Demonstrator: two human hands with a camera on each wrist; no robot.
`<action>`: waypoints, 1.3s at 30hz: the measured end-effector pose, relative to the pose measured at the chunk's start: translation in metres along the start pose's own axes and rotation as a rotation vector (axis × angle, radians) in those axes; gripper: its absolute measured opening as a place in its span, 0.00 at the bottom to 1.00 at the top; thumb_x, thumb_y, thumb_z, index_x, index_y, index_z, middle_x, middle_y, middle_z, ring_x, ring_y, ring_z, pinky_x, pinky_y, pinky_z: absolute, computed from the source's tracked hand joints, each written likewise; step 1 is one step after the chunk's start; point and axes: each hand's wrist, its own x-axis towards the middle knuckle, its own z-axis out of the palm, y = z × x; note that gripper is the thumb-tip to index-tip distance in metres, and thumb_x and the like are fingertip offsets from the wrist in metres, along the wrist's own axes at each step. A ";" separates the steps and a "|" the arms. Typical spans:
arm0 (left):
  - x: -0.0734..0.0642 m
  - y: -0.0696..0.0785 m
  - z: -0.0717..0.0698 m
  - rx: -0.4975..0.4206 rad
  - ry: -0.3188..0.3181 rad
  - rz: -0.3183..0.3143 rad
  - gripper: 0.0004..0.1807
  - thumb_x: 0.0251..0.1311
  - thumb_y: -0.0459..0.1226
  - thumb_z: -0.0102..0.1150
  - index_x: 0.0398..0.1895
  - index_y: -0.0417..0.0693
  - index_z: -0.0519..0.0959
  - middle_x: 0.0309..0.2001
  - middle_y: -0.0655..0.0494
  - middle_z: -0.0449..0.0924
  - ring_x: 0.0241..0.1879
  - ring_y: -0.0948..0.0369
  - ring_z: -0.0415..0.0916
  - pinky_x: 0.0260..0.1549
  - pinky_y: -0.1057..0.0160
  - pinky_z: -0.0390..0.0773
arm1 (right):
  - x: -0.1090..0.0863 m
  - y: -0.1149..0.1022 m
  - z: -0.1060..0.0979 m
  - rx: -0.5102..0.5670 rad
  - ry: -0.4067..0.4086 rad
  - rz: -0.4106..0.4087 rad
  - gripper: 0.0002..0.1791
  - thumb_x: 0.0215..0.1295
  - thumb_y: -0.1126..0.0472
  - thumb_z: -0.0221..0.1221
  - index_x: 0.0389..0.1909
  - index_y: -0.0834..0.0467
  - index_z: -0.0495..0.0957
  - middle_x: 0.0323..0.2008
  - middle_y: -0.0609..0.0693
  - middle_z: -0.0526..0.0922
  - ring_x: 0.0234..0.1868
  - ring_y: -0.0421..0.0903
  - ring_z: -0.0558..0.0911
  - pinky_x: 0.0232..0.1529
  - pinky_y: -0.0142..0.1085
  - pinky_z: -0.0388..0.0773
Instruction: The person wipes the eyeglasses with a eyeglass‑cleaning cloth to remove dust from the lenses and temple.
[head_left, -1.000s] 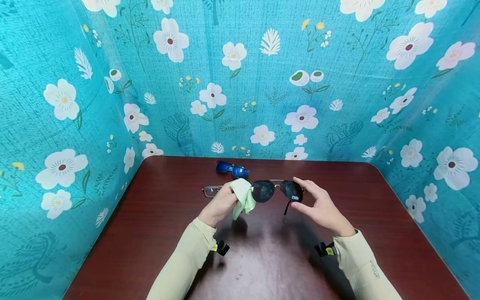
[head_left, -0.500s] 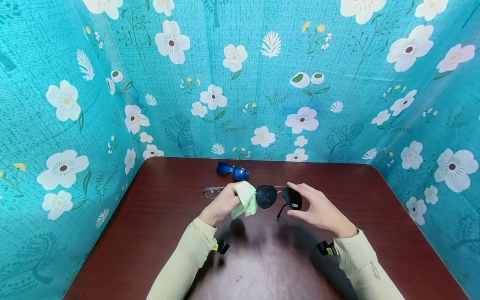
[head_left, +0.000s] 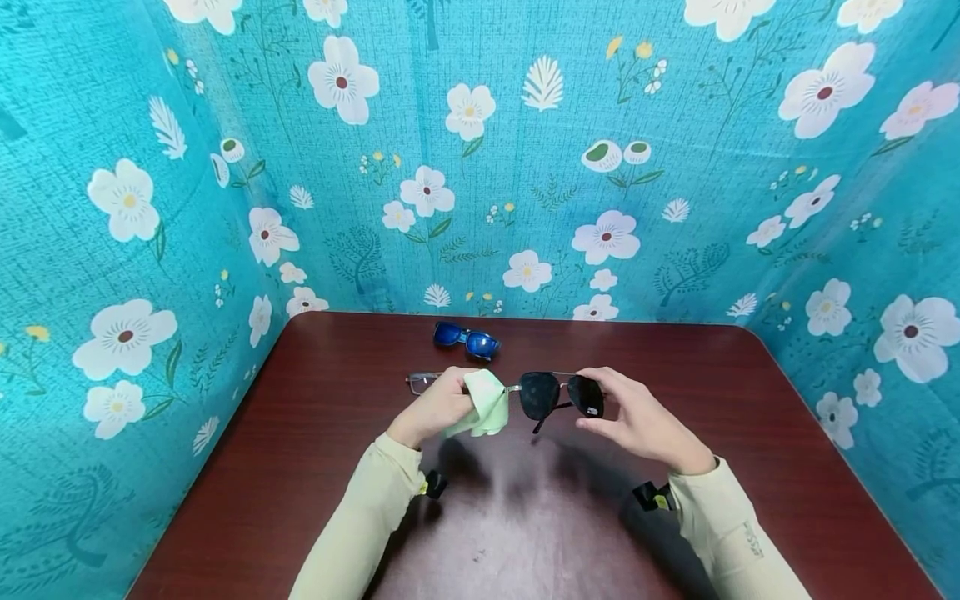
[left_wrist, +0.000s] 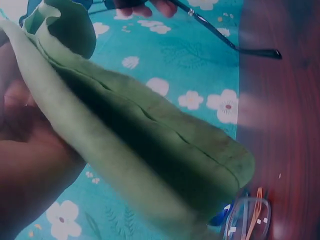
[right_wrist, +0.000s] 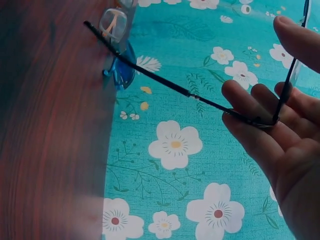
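Note:
Dark aviator sunglasses (head_left: 539,397) with a thin metal frame are held up over the table, lenses facing the head camera. My right hand (head_left: 637,418) grips them at the right lens, thumb below and fingers above. One dark temple arm (right_wrist: 165,83) stretches out from that hand in the right wrist view. My left hand (head_left: 435,408) pinches a folded light green cloth (head_left: 489,405) beside the left lens, at the metal hinge. The cloth (left_wrist: 130,125) fills much of the left wrist view and hides the other temple arm.
Blue-lensed sunglasses (head_left: 467,340) lie near the back edge of the dark red wooden table (head_left: 337,358). Clear-lensed eyeglasses (head_left: 422,382) lie behind my left hand, partly hidden. A turquoise flowered cloth backdrop (head_left: 420,250) surrounds the table on the back and sides.
The sunglasses have turned and dropped slightly, and their visible temple arm has swung left. My left hand and the cloth have drawn a little left, showing more of the hinge.

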 end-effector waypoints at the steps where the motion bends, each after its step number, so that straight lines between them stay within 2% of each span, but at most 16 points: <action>1: -0.002 0.000 -0.002 -0.004 -0.001 -0.004 0.06 0.64 0.26 0.50 0.36 0.30 0.78 0.30 0.50 0.80 0.25 0.59 0.76 0.27 0.62 0.78 | 0.000 0.001 -0.001 0.012 0.000 0.004 0.31 0.56 0.55 0.67 0.60 0.50 0.67 0.50 0.43 0.73 0.42 0.39 0.77 0.36 0.33 0.79; 3: -0.006 0.002 -0.005 -0.010 -0.006 -0.019 0.06 0.64 0.25 0.50 0.35 0.30 0.78 0.29 0.49 0.80 0.23 0.58 0.76 0.25 0.61 0.78 | -0.001 0.001 -0.002 0.036 0.001 0.011 0.31 0.56 0.54 0.67 0.60 0.49 0.66 0.51 0.42 0.73 0.43 0.39 0.77 0.35 0.34 0.79; 8: -0.016 0.006 -0.014 0.051 0.035 -0.058 0.08 0.64 0.26 0.49 0.37 0.30 0.79 0.30 0.50 0.80 0.26 0.59 0.76 0.28 0.62 0.78 | -0.005 0.002 -0.007 0.111 0.001 0.038 0.31 0.57 0.57 0.66 0.62 0.49 0.66 0.51 0.45 0.73 0.44 0.43 0.78 0.22 0.34 0.76; 10: -0.018 0.001 -0.018 0.059 0.065 -0.085 0.09 0.65 0.26 0.49 0.38 0.30 0.79 0.31 0.51 0.80 0.26 0.60 0.76 0.30 0.62 0.78 | -0.007 0.002 -0.008 0.131 0.009 0.050 0.31 0.57 0.59 0.66 0.62 0.49 0.66 0.51 0.45 0.73 0.45 0.44 0.79 0.23 0.34 0.76; 13: -0.020 -0.007 -0.022 0.036 0.110 -0.096 0.08 0.65 0.27 0.50 0.39 0.29 0.78 0.31 0.51 0.80 0.27 0.60 0.76 0.30 0.63 0.78 | -0.010 0.003 -0.011 0.131 0.031 0.060 0.31 0.57 0.61 0.67 0.61 0.49 0.66 0.49 0.45 0.75 0.47 0.43 0.80 0.32 0.32 0.78; 17: -0.022 -0.016 -0.026 0.006 0.132 -0.068 0.09 0.64 0.29 0.50 0.40 0.28 0.77 0.33 0.50 0.80 0.30 0.60 0.76 0.34 0.63 0.77 | -0.011 0.004 -0.012 0.108 0.070 0.079 0.32 0.55 0.63 0.67 0.61 0.51 0.67 0.48 0.46 0.77 0.46 0.42 0.80 0.44 0.29 0.76; 20: -0.024 -0.021 -0.027 -0.021 0.130 -0.040 0.11 0.65 0.31 0.49 0.40 0.29 0.77 0.35 0.51 0.80 0.33 0.60 0.76 0.36 0.63 0.77 | -0.013 0.005 -0.012 0.101 0.102 0.111 0.33 0.54 0.63 0.68 0.61 0.52 0.67 0.47 0.47 0.78 0.46 0.42 0.80 0.41 0.27 0.76; 24: -0.026 -0.025 -0.028 -0.044 0.144 0.019 0.10 0.65 0.32 0.48 0.37 0.35 0.78 0.34 0.54 0.79 0.34 0.62 0.75 0.35 0.64 0.76 | -0.014 0.005 -0.011 0.097 0.128 0.148 0.33 0.54 0.63 0.68 0.61 0.53 0.67 0.46 0.48 0.79 0.44 0.43 0.81 0.34 0.32 0.77; 26: -0.027 -0.025 -0.028 -0.046 0.154 0.032 0.10 0.65 0.32 0.48 0.37 0.35 0.78 0.34 0.55 0.80 0.33 0.63 0.75 0.35 0.65 0.76 | -0.014 0.005 -0.012 0.113 0.126 0.156 0.33 0.54 0.63 0.68 0.62 0.54 0.67 0.47 0.49 0.79 0.44 0.45 0.82 0.35 0.34 0.78; 29: -0.026 -0.022 -0.028 -0.050 0.143 0.011 0.10 0.66 0.31 0.48 0.37 0.33 0.78 0.34 0.54 0.79 0.33 0.62 0.76 0.36 0.63 0.77 | -0.014 0.007 -0.012 0.132 0.114 0.150 0.33 0.54 0.63 0.68 0.62 0.54 0.68 0.48 0.50 0.79 0.44 0.47 0.82 0.35 0.33 0.78; 33: -0.021 -0.010 -0.023 -0.024 0.106 -0.037 0.10 0.66 0.30 0.48 0.39 0.30 0.78 0.34 0.51 0.79 0.33 0.60 0.76 0.35 0.63 0.77 | -0.011 0.000 -0.013 0.133 0.068 0.118 0.34 0.53 0.65 0.69 0.62 0.56 0.68 0.50 0.50 0.77 0.45 0.47 0.82 0.39 0.33 0.78; 36: -0.015 -0.001 -0.016 0.026 0.069 -0.037 0.09 0.66 0.29 0.50 0.39 0.31 0.79 0.34 0.51 0.80 0.31 0.60 0.75 0.32 0.65 0.76 | -0.007 -0.012 -0.012 0.137 0.022 0.107 0.33 0.53 0.67 0.68 0.61 0.58 0.68 0.51 0.51 0.76 0.46 0.47 0.81 0.42 0.35 0.79; 39: -0.007 0.004 -0.008 0.076 0.021 -0.027 0.08 0.65 0.27 0.50 0.37 0.32 0.80 0.33 0.52 0.80 0.29 0.62 0.74 0.30 0.67 0.74 | -0.004 -0.020 -0.010 0.154 -0.012 0.099 0.32 0.54 0.67 0.68 0.61 0.59 0.69 0.51 0.51 0.76 0.46 0.47 0.81 0.42 0.36 0.79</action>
